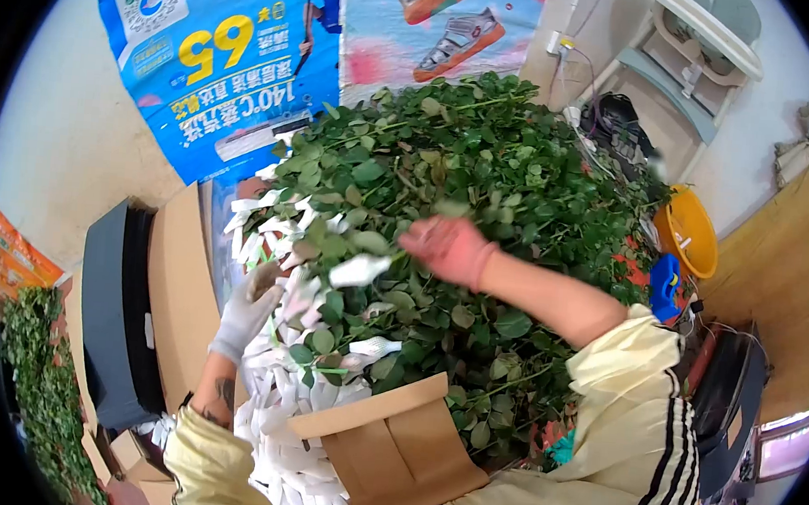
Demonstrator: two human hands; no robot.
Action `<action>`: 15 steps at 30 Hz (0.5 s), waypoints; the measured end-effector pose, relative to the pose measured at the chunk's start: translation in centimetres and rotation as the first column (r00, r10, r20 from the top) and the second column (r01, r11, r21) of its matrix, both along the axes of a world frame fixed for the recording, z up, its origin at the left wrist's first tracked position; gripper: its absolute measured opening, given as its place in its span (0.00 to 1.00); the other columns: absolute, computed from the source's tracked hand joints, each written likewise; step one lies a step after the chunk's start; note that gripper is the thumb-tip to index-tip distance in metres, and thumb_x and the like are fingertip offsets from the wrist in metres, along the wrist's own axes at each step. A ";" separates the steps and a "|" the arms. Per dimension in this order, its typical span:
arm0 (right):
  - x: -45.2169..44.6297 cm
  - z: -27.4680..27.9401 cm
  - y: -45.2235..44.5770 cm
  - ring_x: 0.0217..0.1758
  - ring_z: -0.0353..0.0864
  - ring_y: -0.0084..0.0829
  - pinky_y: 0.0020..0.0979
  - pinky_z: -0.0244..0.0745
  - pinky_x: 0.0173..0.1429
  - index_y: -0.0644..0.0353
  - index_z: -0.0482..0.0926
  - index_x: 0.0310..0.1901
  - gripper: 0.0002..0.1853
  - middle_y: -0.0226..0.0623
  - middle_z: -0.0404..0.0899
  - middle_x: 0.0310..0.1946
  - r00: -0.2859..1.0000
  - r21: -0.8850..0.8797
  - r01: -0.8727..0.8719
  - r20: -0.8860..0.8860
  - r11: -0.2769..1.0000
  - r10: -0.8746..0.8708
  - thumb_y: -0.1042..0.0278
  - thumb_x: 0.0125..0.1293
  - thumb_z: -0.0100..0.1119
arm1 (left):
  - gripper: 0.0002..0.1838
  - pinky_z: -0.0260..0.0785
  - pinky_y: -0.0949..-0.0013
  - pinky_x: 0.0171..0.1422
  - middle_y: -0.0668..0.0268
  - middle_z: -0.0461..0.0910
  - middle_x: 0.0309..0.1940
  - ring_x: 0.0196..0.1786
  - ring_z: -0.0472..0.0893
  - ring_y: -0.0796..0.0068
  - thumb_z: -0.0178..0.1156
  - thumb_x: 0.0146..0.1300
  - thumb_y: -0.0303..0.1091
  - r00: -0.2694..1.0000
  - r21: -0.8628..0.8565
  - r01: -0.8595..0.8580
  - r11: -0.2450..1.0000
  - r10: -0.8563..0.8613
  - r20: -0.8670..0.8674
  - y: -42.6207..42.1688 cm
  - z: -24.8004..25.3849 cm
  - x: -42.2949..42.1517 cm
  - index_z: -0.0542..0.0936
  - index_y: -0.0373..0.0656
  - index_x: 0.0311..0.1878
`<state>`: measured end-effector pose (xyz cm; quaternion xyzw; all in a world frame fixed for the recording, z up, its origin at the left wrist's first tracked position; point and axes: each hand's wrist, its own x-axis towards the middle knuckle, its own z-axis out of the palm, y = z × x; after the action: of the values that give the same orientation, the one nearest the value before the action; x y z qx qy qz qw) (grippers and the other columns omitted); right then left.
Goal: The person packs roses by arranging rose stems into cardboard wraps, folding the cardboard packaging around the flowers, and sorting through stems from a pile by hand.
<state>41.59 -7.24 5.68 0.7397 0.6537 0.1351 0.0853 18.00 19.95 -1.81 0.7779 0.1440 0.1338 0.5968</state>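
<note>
My right hand (447,249), in a reddish-pink glove and blurred by motion, is closed around the leafy stem of a rose over the heap of greenery. The rose's head, inside a white mesh sleeve (360,270), points left toward my other hand. My left hand (248,312), in a pale grey-white glove, hovers beside the white-sleeved flower heads at the heap's left edge. Its fingers are bent and somewhat apart, and I see nothing held in them. Another sleeved rose head (374,347) lies on the leaves below.
A large pile of leafy stems (449,152) fills the surface. Many white sleeves (271,412) lie along its left side. A cardboard flap (400,449) stands before my body, with a dark box (114,317) at left. An orange basin (687,230) and a high chair (674,93) are at right.
</note>
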 end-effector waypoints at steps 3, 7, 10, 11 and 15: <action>2.6 6.9 -1.0 0.36 0.79 0.33 0.30 0.75 0.37 0.50 0.72 0.32 0.04 0.32 0.76 0.29 0.976 0.343 0.044 0.186 0.938 -0.114 0.70 0.55 0.49 | 0.34 0.61 0.66 0.65 0.55 0.72 0.56 0.58 0.72 0.63 0.59 0.60 0.41 0.981 0.345 0.162 0.925 -0.111 -0.162 0.6 -1.0 1.3 0.62 0.33 0.65; 5.6 17.1 -4.0 0.44 0.78 0.36 0.37 0.74 0.48 0.53 0.74 0.43 0.13 0.35 0.79 0.37 0.857 0.421 0.341 0.229 0.841 -0.462 0.59 0.58 0.54 | 0.42 0.60 0.64 0.66 0.49 0.69 0.60 0.62 0.69 0.58 0.57 0.59 0.58 0.916 0.323 0.272 0.906 -0.142 -0.374 -1.6 0.5 3.1 0.61 0.33 0.65; 11.5 21.1 -7.4 0.50 0.77 0.41 0.41 0.71 0.55 0.52 0.73 0.54 0.20 0.38 0.79 0.45 0.743 0.596 0.395 0.240 0.699 -0.625 0.53 0.63 0.51 | 0.40 0.62 0.62 0.63 0.49 0.70 0.56 0.58 0.71 0.57 0.59 0.57 0.57 0.903 0.385 0.231 0.893 -0.050 -0.427 -1.3 0.4 3.7 0.64 0.35 0.63; 12.0 23.3 -8.2 0.49 0.77 0.43 0.40 0.71 0.57 0.53 0.74 0.54 0.20 0.38 0.80 0.44 0.676 0.578 0.423 0.312 0.698 -0.668 0.54 0.64 0.51 | 0.38 0.64 0.61 0.61 0.49 0.72 0.52 0.55 0.73 0.55 0.60 0.55 0.56 0.894 0.404 0.226 0.886 -0.023 -0.448 -1.2 0.4 4.0 0.66 0.38 0.61; 15.5 35.6 -13.3 0.42 0.80 0.48 0.39 0.74 0.48 0.67 0.75 0.48 0.21 0.52 0.80 0.38 0.831 0.907 0.200 0.043 0.370 -0.555 0.56 0.63 0.54 | 0.31 0.62 0.53 0.60 0.52 0.72 0.51 0.57 0.71 0.52 0.61 0.47 0.51 0.904 0.788 0.251 0.563 0.154 -0.399 -4.3 0.6 5.0 0.74 0.44 0.53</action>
<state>57.09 -20.56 41.28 0.7711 0.2727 0.5516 -0.1636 22.95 15.64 -1.17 0.9783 0.1686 -0.0041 0.1207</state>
